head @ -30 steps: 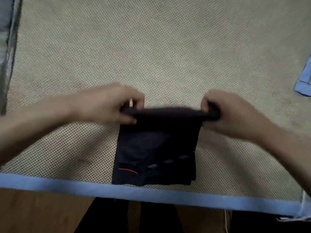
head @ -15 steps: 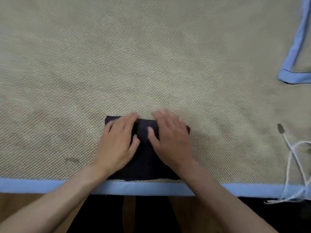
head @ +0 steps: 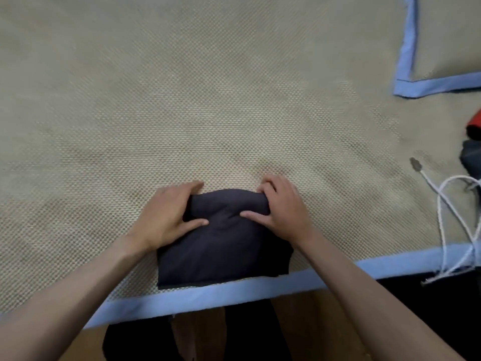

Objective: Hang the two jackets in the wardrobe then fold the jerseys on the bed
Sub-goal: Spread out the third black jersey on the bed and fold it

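Nearly folded, a dark jersey (head: 223, 243) at the bed's (head: 234, 113) 6 o'clock edge is pinched at its far fold by left hand (head: 166, 217) and right hand (head: 282, 212); more dark clothing (head: 472, 160) is seen at 3 o'clock, apparently unfolded.

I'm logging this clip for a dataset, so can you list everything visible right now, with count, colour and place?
folded dark navy jersey: one, dark navy, near edge of the mat, in front of the person, its far edge bunched up
woven beige bed mat with blue border: one, beige with light blue trim, fills most of the view
second beige mat with blue border: one, beige and blue, far right corner
white cord: one, white, looped at the right over the mat's edge
red and dark items: partly cut off at the right edge, cannot tell what they are
wooden floor: brown, below the mat's near edge
left hand: grips the jersey's far left corner
right hand: grips the jersey's far right corner
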Motion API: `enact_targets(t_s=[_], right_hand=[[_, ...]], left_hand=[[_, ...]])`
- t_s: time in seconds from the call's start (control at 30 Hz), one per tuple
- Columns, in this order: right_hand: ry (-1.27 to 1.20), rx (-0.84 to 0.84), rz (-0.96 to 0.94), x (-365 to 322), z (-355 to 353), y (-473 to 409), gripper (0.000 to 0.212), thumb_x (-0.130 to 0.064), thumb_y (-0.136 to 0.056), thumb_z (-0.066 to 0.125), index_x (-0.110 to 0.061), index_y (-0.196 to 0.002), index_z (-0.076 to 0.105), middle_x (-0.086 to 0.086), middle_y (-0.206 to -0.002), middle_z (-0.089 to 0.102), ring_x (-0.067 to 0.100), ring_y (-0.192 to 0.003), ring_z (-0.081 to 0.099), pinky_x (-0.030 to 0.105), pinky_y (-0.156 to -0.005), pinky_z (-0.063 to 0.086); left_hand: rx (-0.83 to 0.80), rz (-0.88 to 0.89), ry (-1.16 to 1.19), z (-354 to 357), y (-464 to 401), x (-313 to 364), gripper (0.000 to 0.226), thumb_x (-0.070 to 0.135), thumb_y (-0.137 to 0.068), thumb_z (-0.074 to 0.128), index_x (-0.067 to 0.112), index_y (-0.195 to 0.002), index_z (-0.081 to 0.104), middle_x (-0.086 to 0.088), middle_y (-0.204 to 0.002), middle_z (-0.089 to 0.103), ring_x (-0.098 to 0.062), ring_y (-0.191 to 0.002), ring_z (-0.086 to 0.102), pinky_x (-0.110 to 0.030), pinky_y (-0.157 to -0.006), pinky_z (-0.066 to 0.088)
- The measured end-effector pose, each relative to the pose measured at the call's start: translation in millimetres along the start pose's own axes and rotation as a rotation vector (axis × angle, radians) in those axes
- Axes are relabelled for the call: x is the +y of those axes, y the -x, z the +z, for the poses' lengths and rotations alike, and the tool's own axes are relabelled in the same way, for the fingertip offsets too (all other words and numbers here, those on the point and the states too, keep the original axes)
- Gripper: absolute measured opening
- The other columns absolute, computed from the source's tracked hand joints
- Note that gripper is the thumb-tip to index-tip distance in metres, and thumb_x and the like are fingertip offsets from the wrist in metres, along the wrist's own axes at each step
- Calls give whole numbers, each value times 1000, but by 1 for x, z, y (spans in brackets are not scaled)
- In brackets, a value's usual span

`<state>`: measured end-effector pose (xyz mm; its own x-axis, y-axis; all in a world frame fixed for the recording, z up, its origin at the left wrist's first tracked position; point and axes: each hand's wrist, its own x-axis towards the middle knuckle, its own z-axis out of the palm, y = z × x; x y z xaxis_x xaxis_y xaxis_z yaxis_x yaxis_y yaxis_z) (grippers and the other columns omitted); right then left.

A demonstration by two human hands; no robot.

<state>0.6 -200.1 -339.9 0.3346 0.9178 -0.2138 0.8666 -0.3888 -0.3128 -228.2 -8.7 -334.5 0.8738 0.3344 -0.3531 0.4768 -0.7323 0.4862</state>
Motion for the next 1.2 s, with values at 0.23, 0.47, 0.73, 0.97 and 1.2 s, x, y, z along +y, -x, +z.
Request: enact_targets(t_s=[0.23, 0.47, 0.73, 0.97, 1.2], right_hand=[[-433, -157, 535, -61, -82, 59, 60, -84, -61, 70, -26, -78, 69, -9, -74, 71, 9, -72, 65, 36, -69, 54], [-607, 408, 835, -190, -288, 224, 31, -56, -72, 86, -28, -83, 75, -11, -80, 78, 1, -77, 71, 27, -69, 54], [-395, 929, 1053, -347, -457, 453, 48, -70, -65, 81, -25, -69, 64, -15, -63, 64, 1, -65, 60, 25, -62, 43], [-308, 1251, 1131, -486, -472, 631, 61, -67, -67, 82, -11, -87, 71, 7, -76, 69, 7, -68, 57, 42, -65, 51], [-383, 1436, 1254, -629, -427, 769, 58, -51, -70, 89, -1, -89, 67, 20, -79, 64, 18, -74, 60, 38, -67, 45]], left_hand=[[-331, 53, 237, -88, -4, 34, 43, 77, -64, 64, 36, -75, 63, 16, -71, 67, 2, -67, 61, -18, -60, 41], [-385, 479, 318, -262, 56, 199, 29, 52, -74, 83, 25, -82, 75, 7, -77, 75, -6, -74, 70, -23, -69, 51], [-435, 1083, 102, -412, 223, 446, 31, 62, -70, 81, 34, -83, 76, 6, -79, 77, -7, -74, 72, -28, -64, 54], [-565, 1499, -46, -422, 393, 588, 51, 72, -62, 79, 32, -92, 77, 3, -83, 79, -13, -81, 76, -34, -69, 60], [-767, 1824, -76, -366, 567, 645, 22, 54, -67, 83, 36, -77, 76, 8, -65, 72, -1, -59, 65, -17, -54, 49]])
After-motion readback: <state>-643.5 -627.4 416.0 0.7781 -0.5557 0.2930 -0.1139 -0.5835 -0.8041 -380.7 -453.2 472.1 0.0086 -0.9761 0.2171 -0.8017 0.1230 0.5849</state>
